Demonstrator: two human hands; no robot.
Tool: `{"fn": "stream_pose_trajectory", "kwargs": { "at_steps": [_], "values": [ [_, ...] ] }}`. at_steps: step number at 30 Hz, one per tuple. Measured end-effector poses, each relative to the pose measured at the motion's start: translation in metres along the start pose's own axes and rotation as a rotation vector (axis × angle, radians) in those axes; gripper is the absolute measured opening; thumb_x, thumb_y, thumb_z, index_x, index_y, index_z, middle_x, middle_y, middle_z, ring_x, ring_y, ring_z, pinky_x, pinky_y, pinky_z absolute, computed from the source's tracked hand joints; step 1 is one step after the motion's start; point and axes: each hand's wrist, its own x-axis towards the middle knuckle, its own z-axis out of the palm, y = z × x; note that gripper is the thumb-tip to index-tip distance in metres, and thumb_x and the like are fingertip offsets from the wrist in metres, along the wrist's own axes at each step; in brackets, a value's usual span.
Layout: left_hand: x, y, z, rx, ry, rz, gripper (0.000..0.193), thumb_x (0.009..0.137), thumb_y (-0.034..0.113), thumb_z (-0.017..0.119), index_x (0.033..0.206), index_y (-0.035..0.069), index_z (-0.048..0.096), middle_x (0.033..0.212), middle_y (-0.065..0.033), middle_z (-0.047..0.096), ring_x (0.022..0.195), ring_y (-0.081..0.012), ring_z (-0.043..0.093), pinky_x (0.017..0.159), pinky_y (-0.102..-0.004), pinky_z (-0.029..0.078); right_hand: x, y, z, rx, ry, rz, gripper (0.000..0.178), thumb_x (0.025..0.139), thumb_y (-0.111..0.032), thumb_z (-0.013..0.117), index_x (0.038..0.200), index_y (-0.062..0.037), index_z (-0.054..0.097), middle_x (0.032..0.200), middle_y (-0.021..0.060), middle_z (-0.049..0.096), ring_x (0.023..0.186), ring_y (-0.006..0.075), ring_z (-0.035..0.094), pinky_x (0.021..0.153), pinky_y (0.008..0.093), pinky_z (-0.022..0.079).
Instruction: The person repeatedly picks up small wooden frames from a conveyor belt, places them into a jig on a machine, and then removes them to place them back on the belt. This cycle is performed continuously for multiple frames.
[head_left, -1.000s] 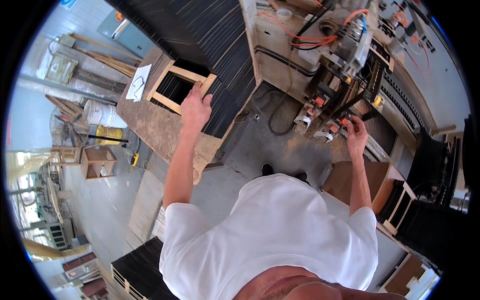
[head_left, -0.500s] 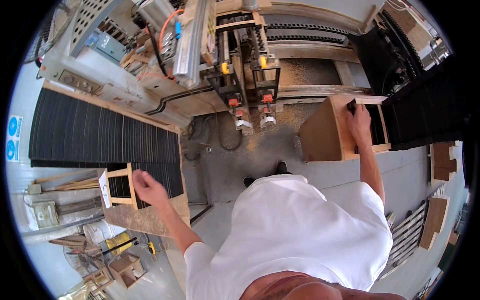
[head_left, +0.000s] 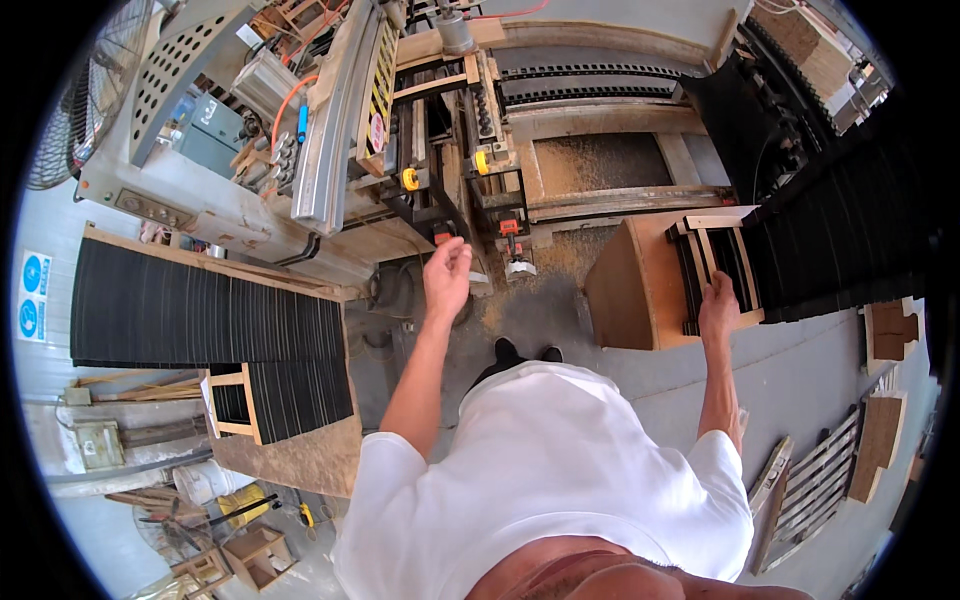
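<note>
My right hand (head_left: 718, 308) is closed on the near end of a small wooden frame (head_left: 706, 254), which has light wooden bars and dark sides. The frame rests over a brown box-like stand (head_left: 632, 285), against the end of a long black row of stacked pieces (head_left: 835, 225). My left hand (head_left: 447, 278) is raised in front of the machine, beside a red-and-black clamp (head_left: 510, 228). Its fingers are loosely bent, and nothing shows in them. Another light wooden frame (head_left: 249, 402) leans at the end of the black stack (head_left: 205, 300) on my left.
Ahead stands a woodworking machine with a metal beam (head_left: 345, 130), yellow knobs (head_left: 410, 180) and sawdust (head_left: 600, 165) below. A chipboard top (head_left: 290, 465) carries the left stack. A slatted rack (head_left: 815, 490) lies at right. Buckets (head_left: 205, 482) stand lower left.
My left hand has moved from the left frame over to the machine's front. My right hand has shifted from the far end of the right frame to its near end. The view has shifted slightly.
</note>
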Motion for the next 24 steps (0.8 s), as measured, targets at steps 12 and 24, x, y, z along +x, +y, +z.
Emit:
{"fn": "stream_pose_trajectory", "kwargs": {
  "at_steps": [12, 24],
  "values": [
    [0.235, 0.007, 0.011, -0.734, 0.007, -0.407, 0.039, 0.094, 0.03, 0.057, 0.119, 0.001, 0.052, 0.11, -0.0106, 0.062, 0.104, -0.0266, 0.061, 0.094, -0.0434, 0.048, 0.039, -0.106, -0.048, 0.523, 0.12, 0.006, 0.03, 0.087, -0.009, 0.066, 0.116, 0.0002, 0.061, 0.091, 0.002, 0.062, 0.081, 0.0083, 0.052, 0.074, 0.0228, 0.045],
    [0.404, 0.009, 0.049, -1.15, 0.162, -0.532, 0.07, 0.095, 0.038, 0.054, 0.145, 0.002, 0.021, 0.145, -0.0239, 0.029, 0.133, -0.0375, 0.035, 0.105, -0.0521, 0.038, 0.097, -0.198, 0.001, 0.487, -0.095, -0.122, 0.028, 0.084, 0.001, 0.064, 0.111, -0.0037, 0.063, 0.084, 0.0004, 0.053, 0.076, 0.0091, 0.049, 0.068, 0.022, 0.043]
  ]
}}
